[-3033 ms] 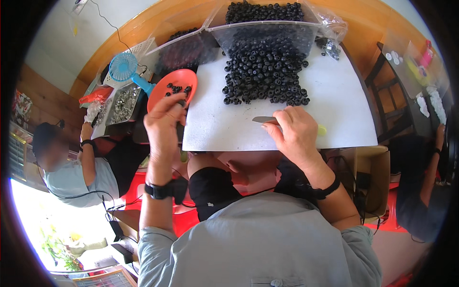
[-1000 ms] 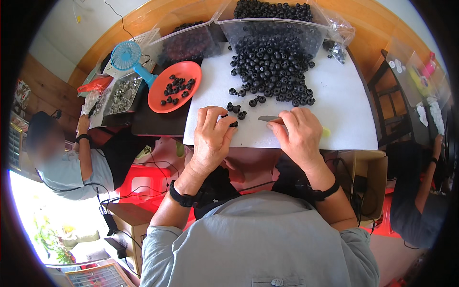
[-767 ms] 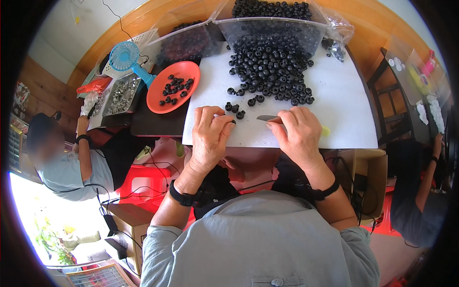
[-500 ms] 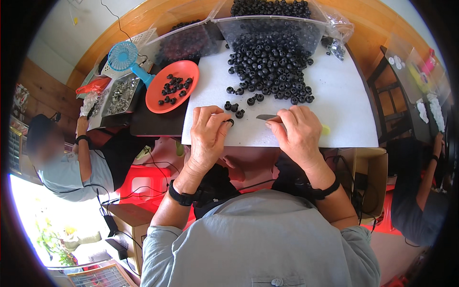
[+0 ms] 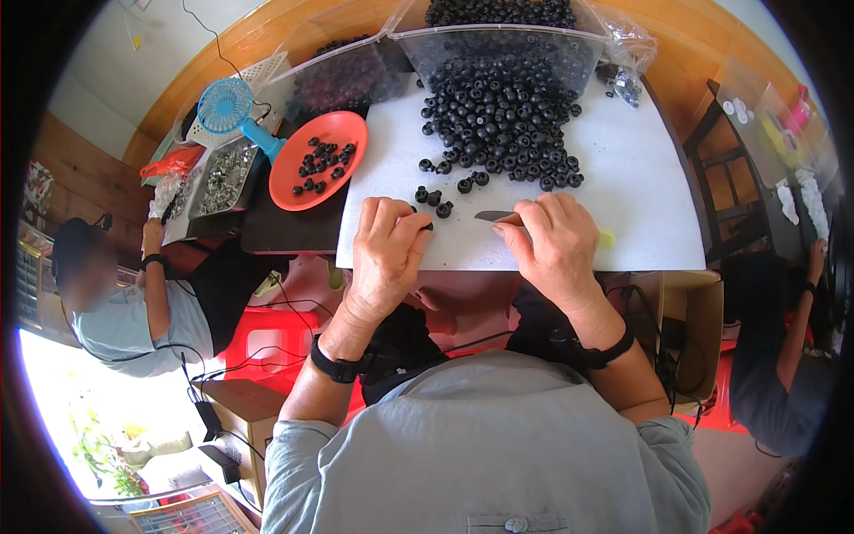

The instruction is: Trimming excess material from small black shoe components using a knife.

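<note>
A metal tray (image 5: 221, 178) held small silvery parts; an orange plate (image 5: 313, 162) carried a few black rings. The left hand (image 5: 384, 254) pinched one black ring (image 5: 428, 226) on the white board (image 5: 623, 187). The right hand (image 5: 556, 245) gripped a blade (image 5: 492, 215). A clear bin (image 5: 498, 44) spilled more rings.

The single view comes from a fisheye camera worn on the person's head, looking steeply down and forward over their own chest and forearms, which enter from the lower edge, onto the white surface (image 5: 623, 169) close below. It sits near enough that the left hand (image 5: 384, 245) and right hand (image 5: 553, 245) fill the middle of the picture, while the pile of black beads (image 5: 498, 116) lies just beyond them toward the top. Straight edges bow toward the dark round rim, where a seated co-worker (image 5: 116, 294) appears at the left.
</note>
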